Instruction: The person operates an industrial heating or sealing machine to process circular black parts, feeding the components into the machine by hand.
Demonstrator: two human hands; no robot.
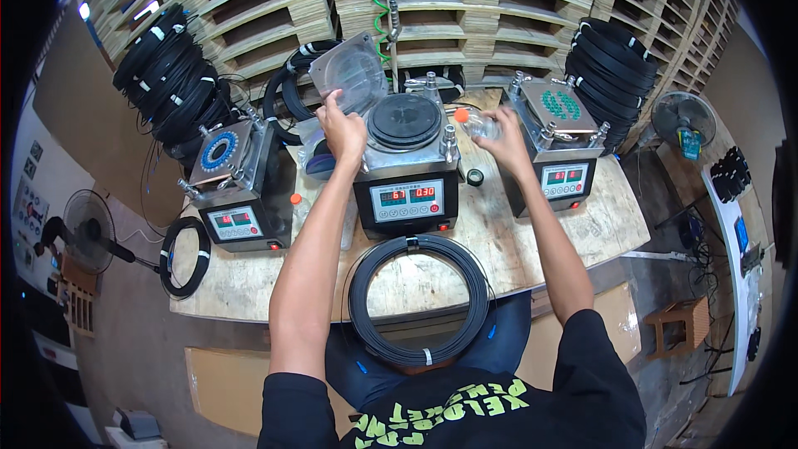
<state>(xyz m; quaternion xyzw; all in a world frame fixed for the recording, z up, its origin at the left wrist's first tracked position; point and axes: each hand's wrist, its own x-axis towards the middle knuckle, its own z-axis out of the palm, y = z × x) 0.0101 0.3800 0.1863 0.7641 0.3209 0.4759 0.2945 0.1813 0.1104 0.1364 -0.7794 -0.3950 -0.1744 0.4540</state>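
Observation:
My left hand [342, 130] is closed on the lower edge of a square, translucent grey plate [351, 75] with a round area on it, tilted up beside the middle machine. A small clear bottle with an orange tip [480, 124] is in my right hand [504, 143], to the right of that machine. Between my hands is the middle polishing machine [407, 195], topped by a round black pad [405, 120] with metal posts around it; neither hand touches the pad. A coil of black cable [362, 303] lies in front of me at the table's near edge.
Similar machines stand left [237, 199], with a ring of blue connectors, and right [559, 170], with green ones. A black tape roll [475, 177] and an orange cap [296, 199] rest on the wooden table [532, 241]. Cable stacks [170, 83], pallets and a green coiled hose [382, 0] are behind.

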